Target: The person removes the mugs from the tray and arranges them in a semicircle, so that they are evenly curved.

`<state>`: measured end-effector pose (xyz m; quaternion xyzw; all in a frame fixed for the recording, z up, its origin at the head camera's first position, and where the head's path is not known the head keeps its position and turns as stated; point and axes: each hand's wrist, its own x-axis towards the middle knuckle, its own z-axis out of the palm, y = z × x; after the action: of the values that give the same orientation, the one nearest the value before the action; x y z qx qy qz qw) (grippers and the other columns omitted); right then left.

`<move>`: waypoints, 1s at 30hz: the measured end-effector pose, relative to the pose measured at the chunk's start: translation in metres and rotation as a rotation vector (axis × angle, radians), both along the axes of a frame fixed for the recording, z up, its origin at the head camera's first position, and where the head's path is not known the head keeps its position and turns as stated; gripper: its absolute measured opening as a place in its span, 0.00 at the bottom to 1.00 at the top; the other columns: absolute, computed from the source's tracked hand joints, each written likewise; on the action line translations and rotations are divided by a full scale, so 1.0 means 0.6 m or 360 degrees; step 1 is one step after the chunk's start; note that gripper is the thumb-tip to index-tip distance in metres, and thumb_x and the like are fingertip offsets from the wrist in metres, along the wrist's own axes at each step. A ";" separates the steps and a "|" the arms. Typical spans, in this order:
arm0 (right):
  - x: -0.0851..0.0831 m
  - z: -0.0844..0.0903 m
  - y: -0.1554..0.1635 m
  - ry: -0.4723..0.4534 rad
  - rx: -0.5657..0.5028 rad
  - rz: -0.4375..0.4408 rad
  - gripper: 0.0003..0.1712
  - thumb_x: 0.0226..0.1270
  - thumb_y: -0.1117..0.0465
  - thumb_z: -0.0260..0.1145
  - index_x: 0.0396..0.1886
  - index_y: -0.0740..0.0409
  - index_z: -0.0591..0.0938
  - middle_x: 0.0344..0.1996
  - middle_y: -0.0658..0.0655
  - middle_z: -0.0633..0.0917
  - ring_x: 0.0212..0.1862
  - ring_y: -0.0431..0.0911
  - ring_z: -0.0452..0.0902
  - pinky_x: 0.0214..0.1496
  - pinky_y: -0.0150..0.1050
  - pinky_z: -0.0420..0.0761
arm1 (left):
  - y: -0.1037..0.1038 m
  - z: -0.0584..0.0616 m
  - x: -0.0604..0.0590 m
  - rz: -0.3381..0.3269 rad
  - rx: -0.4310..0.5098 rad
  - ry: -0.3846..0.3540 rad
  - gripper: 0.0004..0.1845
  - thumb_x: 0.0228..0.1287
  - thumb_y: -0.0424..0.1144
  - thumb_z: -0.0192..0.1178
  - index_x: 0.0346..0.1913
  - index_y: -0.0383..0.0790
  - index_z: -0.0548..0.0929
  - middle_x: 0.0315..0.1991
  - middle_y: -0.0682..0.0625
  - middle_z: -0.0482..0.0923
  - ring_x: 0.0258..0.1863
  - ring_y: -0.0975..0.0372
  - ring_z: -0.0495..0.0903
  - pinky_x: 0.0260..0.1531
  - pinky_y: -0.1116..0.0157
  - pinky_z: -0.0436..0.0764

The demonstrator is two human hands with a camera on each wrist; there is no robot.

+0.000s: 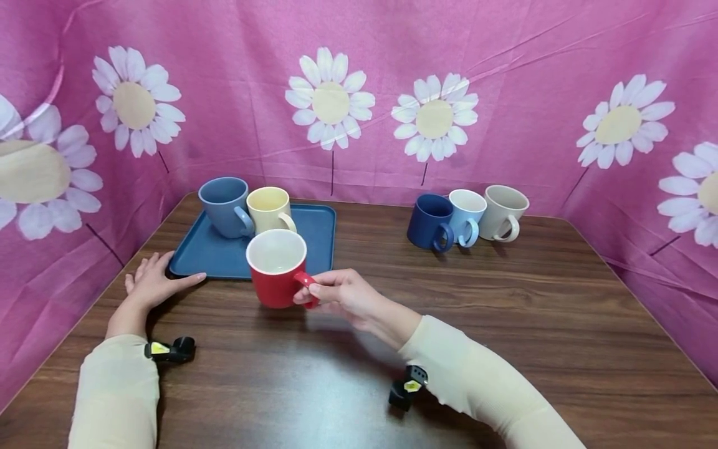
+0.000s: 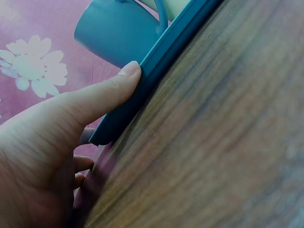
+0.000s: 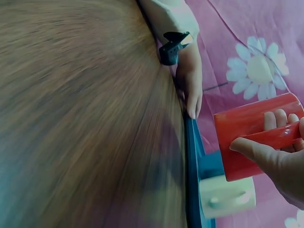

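Observation:
My right hand [image 1: 350, 296] grips a red mug [image 1: 272, 287] with a white inside by its handle, fingers through the loop and thumb on top. The mug is held upright, off the table, over the front edge of a blue tray [image 1: 193, 262]. On the tray stand a blue-grey mug [image 1: 221, 209] and a pale yellow mug [image 1: 265, 212], side by side at the back left. My left hand [image 1: 151, 284] rests at the tray's front left corner. Its straight thumb [image 2: 114, 92] touches the front rim, the other fingers lying loosely along the left side.
At the back right of the wooden table [image 1: 493, 349] stand a navy mug [image 1: 423, 221], a light blue mug [image 1: 464, 215] and a light grey mug [image 1: 499, 212], close together. A pink cloth [image 1: 224, 125] with white daisies hangs around the table's back and sides.

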<state>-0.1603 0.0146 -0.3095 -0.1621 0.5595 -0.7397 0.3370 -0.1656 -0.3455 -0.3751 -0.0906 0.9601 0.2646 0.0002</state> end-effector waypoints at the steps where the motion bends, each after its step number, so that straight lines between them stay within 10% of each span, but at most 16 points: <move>1: 0.000 -0.001 0.009 0.0004 -0.0012 0.0002 0.15 0.61 0.71 0.52 0.45 0.80 0.71 0.30 0.58 0.82 0.43 0.52 0.76 0.51 0.55 0.63 | 0.000 0.000 0.001 -0.0001 -0.0002 -0.0001 0.53 0.47 0.65 0.53 0.63 0.28 0.46 0.59 0.23 0.39 0.58 0.34 0.34 0.45 0.35 0.33; 30: 0.008 -0.035 0.283 0.0194 -0.0254 -0.0177 0.17 0.64 0.75 0.44 0.38 0.65 0.80 0.36 0.60 0.81 0.45 0.49 0.75 0.49 0.46 0.69 | -0.004 -0.004 0.000 0.0002 -0.0002 -0.0006 0.52 0.48 0.65 0.52 0.63 0.28 0.46 0.59 0.23 0.38 0.58 0.34 0.33 0.45 0.35 0.33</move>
<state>-0.1556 0.1842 -0.3304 -0.2020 0.5263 -0.7882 0.2469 -0.1655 -0.3481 -0.3775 -0.0917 0.9602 0.2640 0.0019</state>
